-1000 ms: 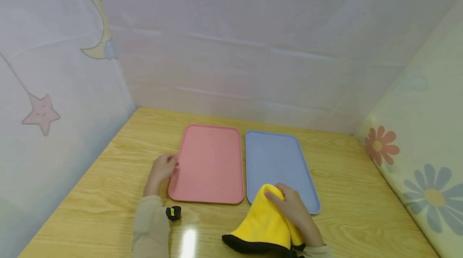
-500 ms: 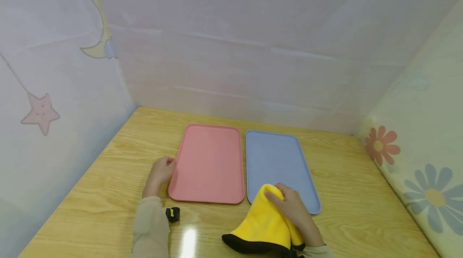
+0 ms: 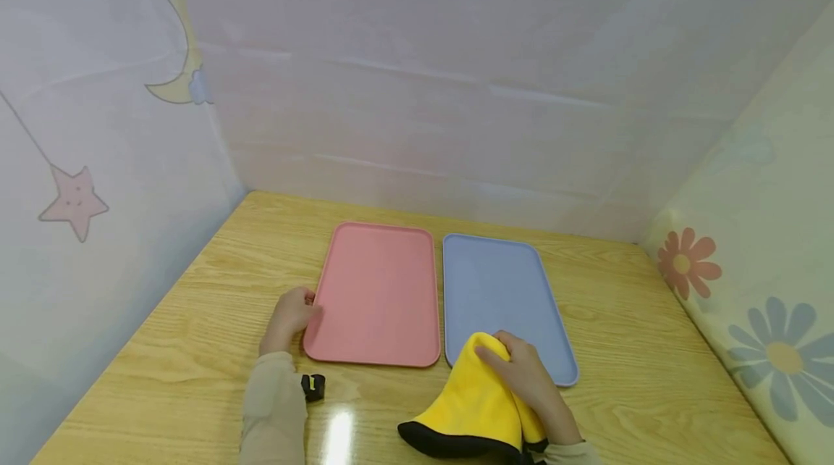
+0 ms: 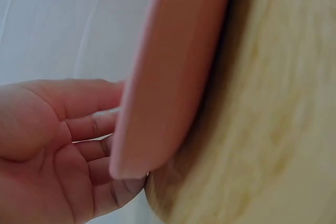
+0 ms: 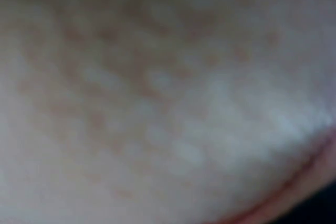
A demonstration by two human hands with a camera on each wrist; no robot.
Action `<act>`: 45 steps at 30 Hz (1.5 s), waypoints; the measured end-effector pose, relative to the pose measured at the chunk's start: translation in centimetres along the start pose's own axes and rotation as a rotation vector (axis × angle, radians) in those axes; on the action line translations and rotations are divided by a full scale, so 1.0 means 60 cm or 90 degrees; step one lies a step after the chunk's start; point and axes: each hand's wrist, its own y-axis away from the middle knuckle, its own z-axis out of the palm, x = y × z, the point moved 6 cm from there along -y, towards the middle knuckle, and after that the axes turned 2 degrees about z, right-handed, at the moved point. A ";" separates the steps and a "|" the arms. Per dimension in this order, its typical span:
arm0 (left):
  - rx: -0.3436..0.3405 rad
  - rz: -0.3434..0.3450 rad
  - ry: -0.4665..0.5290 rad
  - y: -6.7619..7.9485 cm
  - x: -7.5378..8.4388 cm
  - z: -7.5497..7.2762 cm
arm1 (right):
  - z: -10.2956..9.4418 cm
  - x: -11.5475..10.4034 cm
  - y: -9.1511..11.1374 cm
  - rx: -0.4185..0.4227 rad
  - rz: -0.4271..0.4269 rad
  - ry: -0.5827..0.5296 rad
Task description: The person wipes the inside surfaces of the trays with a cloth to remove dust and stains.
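In the head view a pink tray (image 3: 381,295) lies on the wooden table. My left hand (image 3: 291,314) is at its left edge, the thumb over the rim and the fingers at the outer side. Close up in the left wrist view, the left hand (image 4: 58,145) grips the rim of the pink tray (image 4: 168,77), fingers partly hidden behind it. My right hand (image 3: 524,374) holds a yellow cloth with a black border (image 3: 472,400), pinching its bunched top between thumb and fingers. The cloth hangs toward the table's near side. Only a blurred pale surface fills the right wrist view.
A blue tray (image 3: 498,298) lies just right of the pink one, its near edge partly covered by the cloth and right hand. A black strap (image 3: 313,387) is at the left sleeve. Printed fabric walls (image 3: 423,88) enclose the table (image 3: 651,349).
My left hand has slid slightly nearer along the pink tray's left edge, and its thumb now lies over the rim. The right hand and yellow cloth have stayed in place.
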 end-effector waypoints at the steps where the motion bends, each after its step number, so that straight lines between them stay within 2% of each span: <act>1: 0.000 -0.001 -0.006 -0.001 -0.001 0.001 | 0.000 0.000 0.000 0.000 -0.001 0.000; 8: -0.009 0.003 -0.027 -0.006 -0.007 0.006 | 0.001 0.000 -0.001 0.000 -0.001 -0.003; 13: -0.003 -0.006 -0.001 -0.004 -0.014 0.009 | 0.003 0.002 0.000 -0.001 0.006 -0.003; 16: -0.002 -0.022 0.045 -0.004 -0.017 0.011 | 0.004 0.003 0.000 -0.001 0.008 -0.001; 21: 0.006 -0.077 0.159 -0.005 -0.023 0.015 | 0.004 0.003 0.000 -0.001 0.006 -0.001; 25: 0.022 -0.104 0.207 -0.005 -0.027 0.017 | 0.004 0.003 0.000 -0.001 0.006 -0.003; 30: 0.029 -0.100 0.238 -0.006 -0.024 0.021 | 0.006 0.004 0.000 -0.006 0.007 -0.003; 35: 0.017 -0.072 0.264 -0.006 -0.021 0.025 | 0.007 0.004 0.000 -0.011 0.006 -0.002; 40: -0.006 -0.061 0.328 -0.006 -0.019 0.030 | 0.008 0.003 0.000 -0.009 0.004 -0.003; 43: -0.017 -0.042 0.388 -0.023 -0.044 0.047 | 0.009 0.003 0.000 -0.009 0.004 -0.004; 45: -0.026 0.001 0.450 -0.058 -0.096 0.076 | 0.010 0.003 0.001 -0.010 0.003 -0.004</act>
